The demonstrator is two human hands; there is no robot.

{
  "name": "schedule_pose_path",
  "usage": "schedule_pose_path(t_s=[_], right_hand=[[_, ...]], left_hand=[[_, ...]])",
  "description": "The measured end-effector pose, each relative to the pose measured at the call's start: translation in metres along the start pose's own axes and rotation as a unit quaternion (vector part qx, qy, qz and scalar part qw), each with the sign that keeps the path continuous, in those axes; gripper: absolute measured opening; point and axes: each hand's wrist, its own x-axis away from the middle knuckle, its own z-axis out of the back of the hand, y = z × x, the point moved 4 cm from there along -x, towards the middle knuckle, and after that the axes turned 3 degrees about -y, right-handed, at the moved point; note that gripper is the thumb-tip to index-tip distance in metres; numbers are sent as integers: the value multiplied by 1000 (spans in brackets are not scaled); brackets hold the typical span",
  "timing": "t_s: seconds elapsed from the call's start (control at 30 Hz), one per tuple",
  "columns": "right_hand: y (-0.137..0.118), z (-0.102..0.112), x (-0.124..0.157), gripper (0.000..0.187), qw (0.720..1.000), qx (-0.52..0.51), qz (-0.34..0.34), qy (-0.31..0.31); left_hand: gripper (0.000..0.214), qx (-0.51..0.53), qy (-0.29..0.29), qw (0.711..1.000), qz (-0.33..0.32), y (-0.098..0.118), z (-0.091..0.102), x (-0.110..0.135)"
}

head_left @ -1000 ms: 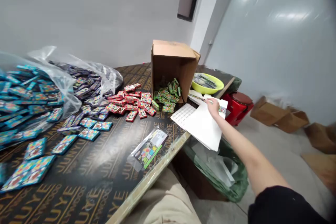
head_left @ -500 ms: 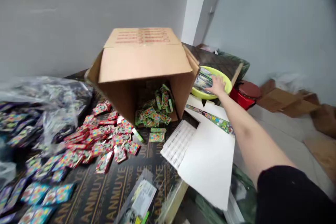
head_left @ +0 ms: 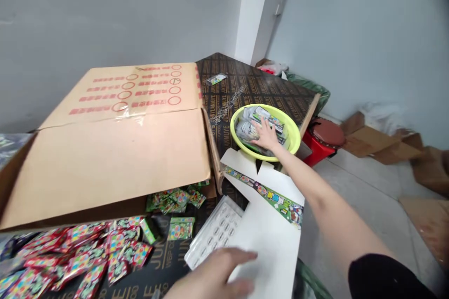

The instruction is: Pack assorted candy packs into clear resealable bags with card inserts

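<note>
My right hand (head_left: 265,134) reaches into a yellow-green bowl (head_left: 292,128) and rests with spread fingers on the small packets (head_left: 250,124) piled inside it. At the bottom of the view, my left hand (head_left: 213,278) lies flat with fingers stretched over a white cardboard sheet (head_left: 266,233), next to a clear blister tray (head_left: 213,233). A sheet with a printed colourful strip (head_left: 271,195) lies between the two hands.
A large cardboard box (head_left: 115,149) lies on its side at left, with green packets (head_left: 175,198) spilling from it. Red packets (head_left: 80,252) lie at bottom left. A red stool (head_left: 321,140) and flattened cartons (head_left: 386,140) stand beyond the dark table (head_left: 252,84).
The view has moved closer to the box and bowl. My right hand went from the bowl's near rim to inside it, onto the packets. My left hand has come into view over the white sheet.
</note>
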Motion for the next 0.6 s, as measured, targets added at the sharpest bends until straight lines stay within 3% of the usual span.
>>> schedule_pose_path(t_s=[0.07, 0.1, 0.2, 0.27, 0.37, 0.47, 0.6], right_hand=[[3, 4, 3, 82, 999, 16, 37, 3], [4, 6, 4, 80, 998, 23, 61, 4], [6, 13, 3, 79, 994, 32, 101, 14], [10, 16, -3, 83, 997, 28, 72, 21], [30, 14, -20, 94, 998, 14, -68, 8], [56, 5, -36, 90, 979, -6, -200, -34], [74, -9, -49, 69, 972, -16, -228, -60]], left_hand=[[46, -38, 19, 998, -53, 20, 6, -71], [46, -123, 78, 985, -98, 30, 14, -104], [50, -323, 245, 901, -154, 46, 43, -186], [58, -395, 287, 858, -162, 45, 61, -224], [58, -432, 291, 838, -163, 35, 78, -257], [54, -428, 291, 839, -169, 27, 82, -266], [53, -421, 305, 837, -170, 22, 80, -268]])
